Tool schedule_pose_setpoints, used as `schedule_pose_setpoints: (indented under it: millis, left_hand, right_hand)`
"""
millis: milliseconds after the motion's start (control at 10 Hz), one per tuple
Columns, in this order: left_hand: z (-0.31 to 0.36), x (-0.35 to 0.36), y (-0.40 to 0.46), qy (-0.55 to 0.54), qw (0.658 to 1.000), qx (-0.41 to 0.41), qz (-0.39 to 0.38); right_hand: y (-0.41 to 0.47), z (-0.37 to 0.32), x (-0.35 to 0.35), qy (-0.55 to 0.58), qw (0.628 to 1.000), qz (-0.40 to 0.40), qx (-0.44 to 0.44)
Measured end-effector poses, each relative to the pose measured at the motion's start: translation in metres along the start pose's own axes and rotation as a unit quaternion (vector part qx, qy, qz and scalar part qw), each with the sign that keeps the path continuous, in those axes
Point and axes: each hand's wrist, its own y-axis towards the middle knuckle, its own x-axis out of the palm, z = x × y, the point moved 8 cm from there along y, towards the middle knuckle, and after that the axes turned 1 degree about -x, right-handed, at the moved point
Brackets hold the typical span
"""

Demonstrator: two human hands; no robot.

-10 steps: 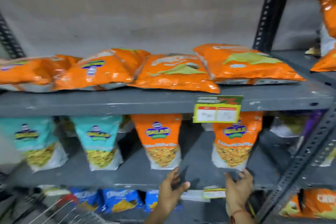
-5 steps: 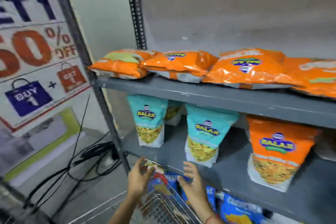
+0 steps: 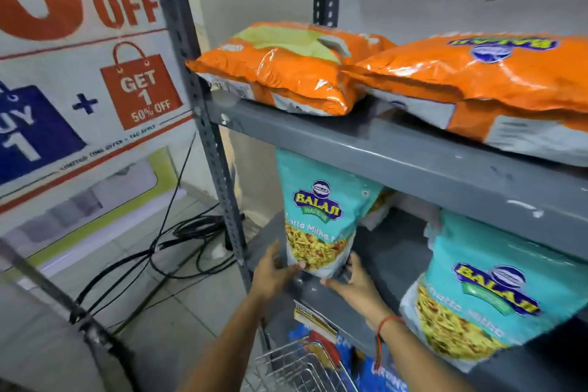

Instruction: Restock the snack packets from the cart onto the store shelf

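A teal snack packet (image 3: 318, 216) stands upright at the left end of the middle grey shelf (image 3: 413, 165). My left hand (image 3: 273, 270) presses its lower left edge, and my right hand (image 3: 353, 280) cups its lower right corner. A second teal packet (image 3: 490, 293) leans on the same shelf to the right. Two orange packets (image 3: 286, 70) (image 3: 477, 79) lie flat on the shelf above. The wire cart (image 3: 296, 369) sits below my arms, with blue packets (image 3: 375, 369) beside it on the lowest level.
A slotted metal upright (image 3: 206, 124) frames the shelf's left side. A discount poster (image 3: 79, 73) hangs on the left. Black cables (image 3: 178, 242) lie tangled on the tiled floor beside the rack.
The view swung left along the rack and closer in. My hands rose from above the cart and closed around the base of the leftmost teal packet.
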Motion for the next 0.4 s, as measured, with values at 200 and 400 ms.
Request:
schedule_pose_setpoints:
  millis: [200,400]
  left_hand:
    - [-0.008,0.01,0.003,-0.009,0.999,0.038,0.002]
    - [-0.004,0.009,-0.019,-0.024,0.998,0.042,0.03]
  right_hand:
    - [-0.001,0.0,-0.003,0.004,0.999,0.05,-0.021]
    - [-0.033,-0.013,-0.009,0.007,0.997,0.081,-0.004]
